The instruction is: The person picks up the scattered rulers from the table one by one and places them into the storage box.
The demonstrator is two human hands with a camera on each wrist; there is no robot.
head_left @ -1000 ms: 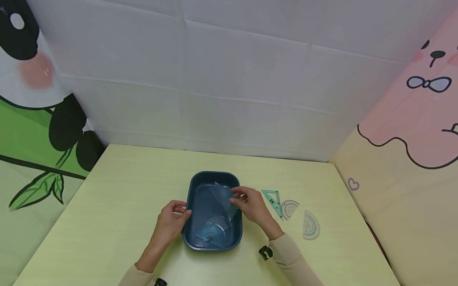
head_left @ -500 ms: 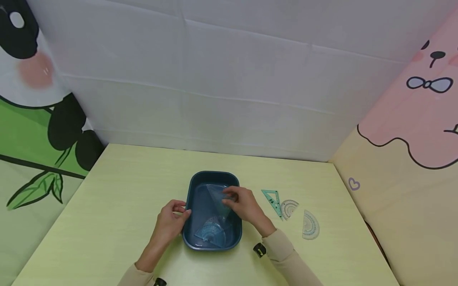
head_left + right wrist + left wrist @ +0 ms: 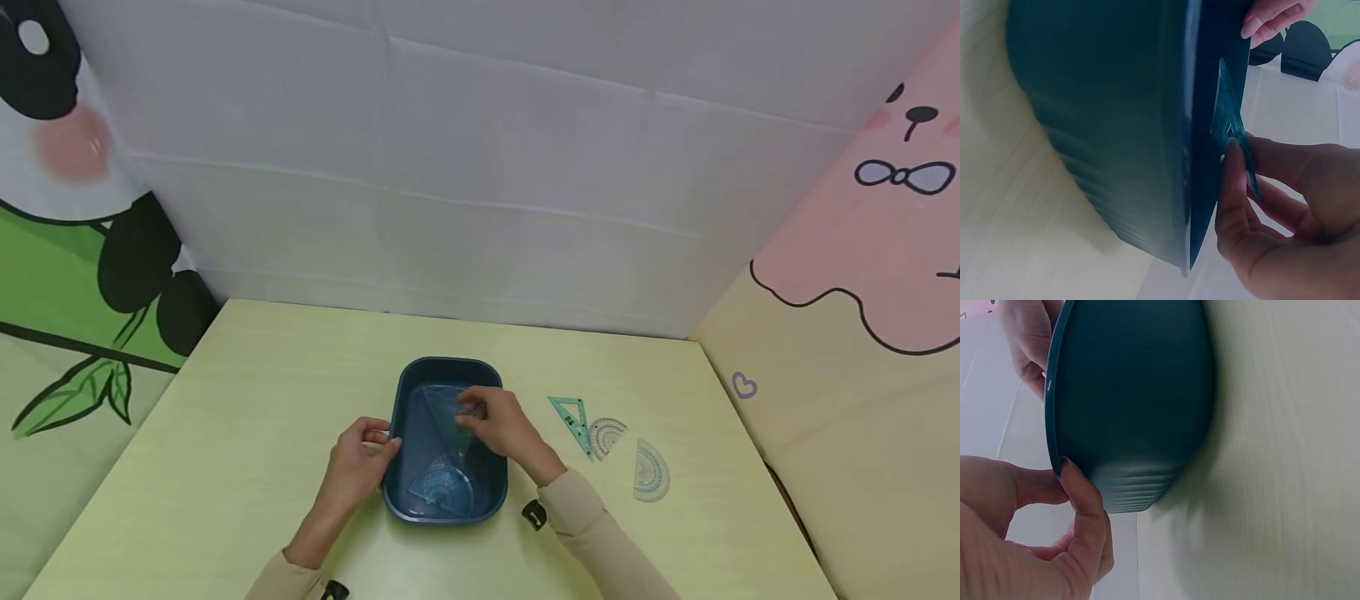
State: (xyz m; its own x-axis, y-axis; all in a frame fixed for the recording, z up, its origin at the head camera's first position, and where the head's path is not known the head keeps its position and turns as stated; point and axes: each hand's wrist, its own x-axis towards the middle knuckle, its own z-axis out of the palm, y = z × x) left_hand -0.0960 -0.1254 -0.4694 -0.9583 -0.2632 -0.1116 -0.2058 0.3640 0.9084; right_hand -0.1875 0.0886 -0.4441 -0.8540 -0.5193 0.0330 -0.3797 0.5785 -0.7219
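Note:
A dark blue rectangular bin (image 3: 401,400) stands on the table. My left hand (image 3: 362,458) pinches its left rim between thumb and finger, as the left wrist view shows too. Over the inside of the bin, my right hand (image 3: 498,427) pinches a clear triangular set square (image 3: 1227,109) between thumb and fingers. In the right wrist view the set square is tilted, and part of it is behind the fingertips. Clear drawing tools, one a protractor (image 3: 444,486), lie in the near end of the bin, overlapping and hard to tell apart.
Right of the bin, a green set square (image 3: 573,423) lies beside a small clear protractor (image 3: 604,437). Another clear protractor (image 3: 652,472) lies farther right. The pale table (image 3: 300,350) meets a white cloth backdrop (image 3: 487,167) at its far edge.
My right hand has moved left, carrying the set square from the bin's right rim toward its middle. The left hand keeps its hold on the rim; the bin stays put.

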